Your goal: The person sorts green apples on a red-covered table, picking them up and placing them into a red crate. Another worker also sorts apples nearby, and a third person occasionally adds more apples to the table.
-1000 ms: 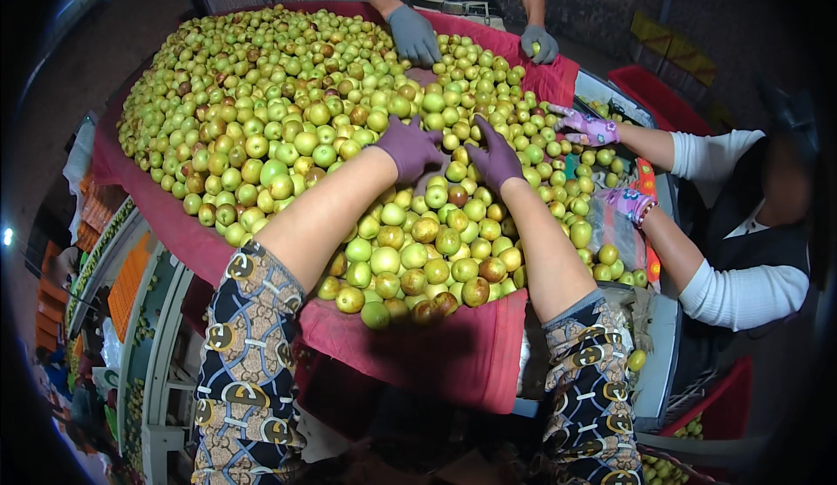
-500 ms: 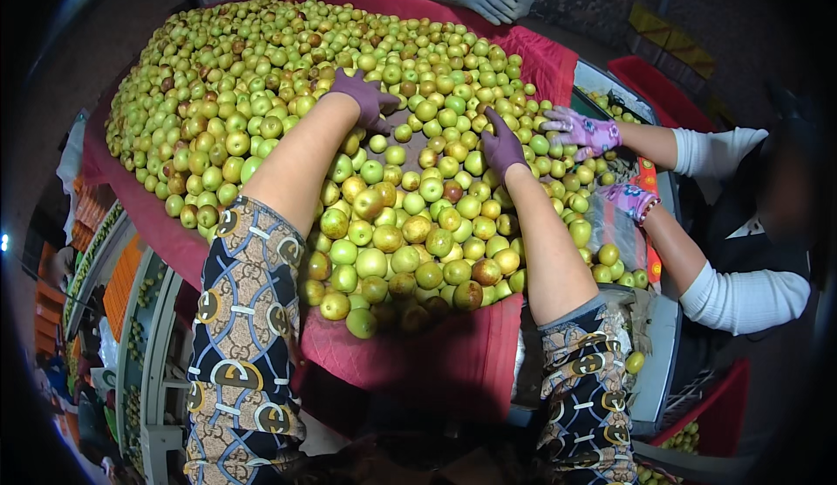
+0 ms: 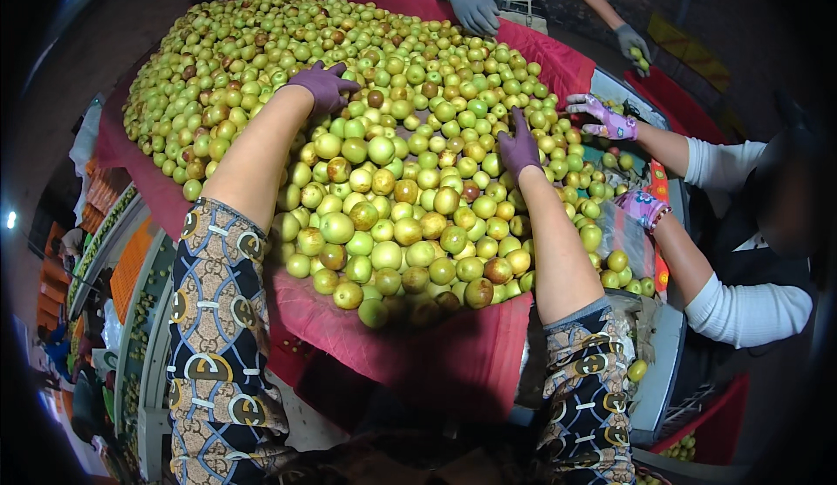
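Note:
A broad heap of small round green jujubes (image 3: pixel 253 58), many with brown patches, covers the red cloth (image 3: pixel 392 345) before me. My left hand (image 3: pixel 324 88), in a purple glove, rests on the heap left of centre with its fingers spread over the fruit. My right hand (image 3: pixel 520 147), in a matching glove, lies at the heap's right part, fingers stretched away from me and thumb apart, touching jujubes at its sides. Neither hand is closed round a fruit. Larger-looking jujubes (image 3: pixel 384 232) lie between my forearms, with a little dark surface showing among those farther off.
At the right, a co-worker's floral-gloved hands (image 3: pixel 610 120) work by a metal-edged chute (image 3: pixel 667 345) and a clear plastic sheet (image 3: pixel 621 239). Across the heap, another person's grey-gloved hand (image 3: pixel 629 42) holds green fruit above a red crate (image 3: pixel 680 105). Conveyors (image 3: pixel 144 310) run at left.
My left hand has moved left, my right slightly right. Jujubes now cover much of the bare patch between them. The person across has parted their hands, one reaching right with fruit.

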{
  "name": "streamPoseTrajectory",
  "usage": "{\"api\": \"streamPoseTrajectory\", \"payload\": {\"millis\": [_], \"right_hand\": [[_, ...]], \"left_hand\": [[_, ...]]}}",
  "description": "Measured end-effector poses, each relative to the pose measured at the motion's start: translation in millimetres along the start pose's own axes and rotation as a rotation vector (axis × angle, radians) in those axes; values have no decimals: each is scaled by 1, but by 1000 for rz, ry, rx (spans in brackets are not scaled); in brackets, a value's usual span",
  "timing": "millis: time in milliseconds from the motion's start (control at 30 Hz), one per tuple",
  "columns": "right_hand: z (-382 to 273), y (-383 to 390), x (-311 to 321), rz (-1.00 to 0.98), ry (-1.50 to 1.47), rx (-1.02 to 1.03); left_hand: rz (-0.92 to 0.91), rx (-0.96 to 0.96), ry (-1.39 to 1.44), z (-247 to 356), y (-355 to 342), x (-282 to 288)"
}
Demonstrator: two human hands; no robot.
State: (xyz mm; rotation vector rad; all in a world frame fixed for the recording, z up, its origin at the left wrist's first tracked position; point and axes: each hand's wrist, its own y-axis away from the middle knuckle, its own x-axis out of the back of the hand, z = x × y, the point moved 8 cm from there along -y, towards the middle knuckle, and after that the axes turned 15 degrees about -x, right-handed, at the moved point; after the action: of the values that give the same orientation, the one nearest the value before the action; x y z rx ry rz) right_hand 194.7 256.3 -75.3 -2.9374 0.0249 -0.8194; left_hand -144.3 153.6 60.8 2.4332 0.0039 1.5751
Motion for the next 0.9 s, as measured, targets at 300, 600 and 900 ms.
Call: {"api": "streamPoseTrajectory", "payload": {"millis": [300, 600, 900], "right_hand": [[10, -4, 3, 30, 27, -11], [10, -7, -7, -15, 61, -7], [21, -16, -6, 72, 80, 91]], "left_hand": [[107, -134, 90, 51, 56, 23], [484, -835, 293, 267, 119, 37], [479, -828, 231, 271, 71, 30]]}}
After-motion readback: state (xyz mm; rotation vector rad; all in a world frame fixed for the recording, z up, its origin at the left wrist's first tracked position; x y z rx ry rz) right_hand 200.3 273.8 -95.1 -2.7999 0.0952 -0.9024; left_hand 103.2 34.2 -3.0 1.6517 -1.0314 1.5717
